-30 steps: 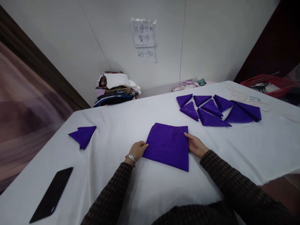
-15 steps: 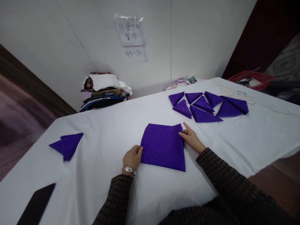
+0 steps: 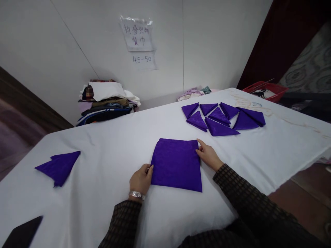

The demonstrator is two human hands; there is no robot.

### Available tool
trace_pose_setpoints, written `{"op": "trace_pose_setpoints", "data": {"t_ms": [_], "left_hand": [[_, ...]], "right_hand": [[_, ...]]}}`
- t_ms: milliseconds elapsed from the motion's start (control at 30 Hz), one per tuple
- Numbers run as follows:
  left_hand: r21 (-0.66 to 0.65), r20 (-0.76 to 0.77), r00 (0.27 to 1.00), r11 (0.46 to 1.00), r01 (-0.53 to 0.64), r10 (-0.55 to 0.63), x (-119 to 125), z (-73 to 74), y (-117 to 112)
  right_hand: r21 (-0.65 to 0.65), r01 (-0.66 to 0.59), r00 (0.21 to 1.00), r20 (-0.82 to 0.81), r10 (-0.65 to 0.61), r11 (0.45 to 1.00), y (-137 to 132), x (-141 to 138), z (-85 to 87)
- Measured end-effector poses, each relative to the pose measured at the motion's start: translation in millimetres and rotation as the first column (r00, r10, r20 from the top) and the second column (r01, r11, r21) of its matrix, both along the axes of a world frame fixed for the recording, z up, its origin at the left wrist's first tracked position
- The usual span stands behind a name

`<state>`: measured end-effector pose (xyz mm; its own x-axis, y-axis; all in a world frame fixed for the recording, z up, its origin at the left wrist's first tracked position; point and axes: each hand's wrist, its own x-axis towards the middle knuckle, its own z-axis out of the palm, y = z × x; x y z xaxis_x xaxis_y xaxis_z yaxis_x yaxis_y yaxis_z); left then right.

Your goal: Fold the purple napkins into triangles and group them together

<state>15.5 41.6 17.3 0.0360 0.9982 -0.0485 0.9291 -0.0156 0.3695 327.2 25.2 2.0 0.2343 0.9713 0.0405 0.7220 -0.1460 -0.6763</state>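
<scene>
While both hands attend to it, the purple cloth (image 3: pixel 176 165) lies flat on the table (image 3: pixel 111 148), between the left hand (image 3: pixel 140 179) and the right hand (image 3: pixel 209 155). The left hand pinches the cloth's left edge between thumb and fingers. The right hand sets thumb and forefinger at the opposite edge, by the far corner; whether it grips firmly cannot be told. By appearance, the cloth should prove light, soft and limp, perhaps slightly slippery, and not fragile; side edges and corners are judged the best holds, any layers taken together. Beyond the right hand lie purple triangles (image 3: pixel 221 128). On the wall (image 3: pixel 168 51) beyond both hands, a sign (image 3: pixel 137 36) bears handwritten Chinese, 折叠 and 餐巾 being legible; a slip (image 3: pixel 141 60) beneath reads "45-50". No brand is visible on the cloth.
</scene>
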Motion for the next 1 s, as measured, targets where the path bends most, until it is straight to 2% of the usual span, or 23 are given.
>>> {"op": "trace_pose_setpoints", "data": {"t_ms": [367,667,767,833,900,1000], "left_hand": [[0.014,-0.053,0.999,1.000,0.007,-0.007,1,-0.7,-1],[0.029,-0.078,0.995,0.998,0.063,-0.061,2,-1.3,-1],[0.030,-0.079,0.995,0.997,0.069,-0.067,2,-3.2,-1],[0.035,-0.069,0.995,0.997,0.068,-0.065,2,-4.0,0],[0.043,-0.054,0.996,0.997,0.070,-0.068,2,-4.5,-1],[0.050,-0.034,0.996,0.996,0.079,-0.077,3,-4.5,-1]], "right_hand": [[-0.031,-0.035,0.995,0.095,0.037,0.999,0,1,0.4],[-0.063,-0.028,0.967,0.252,0.043,0.998,-2,-3,-0.6],[-0.044,-0.021,0.959,0.282,0.032,0.999,-4,-4,2.5],[0.019,-0.027,0.958,0.285,0.020,0.999,-7,-6,8.1],[0.115,-0.090,0.972,0.226,0.062,0.989,-9,-11,18.3],[0.208,-0.305,0.952,0.071,0.297,0.929,-8,-32,41.2]]}}
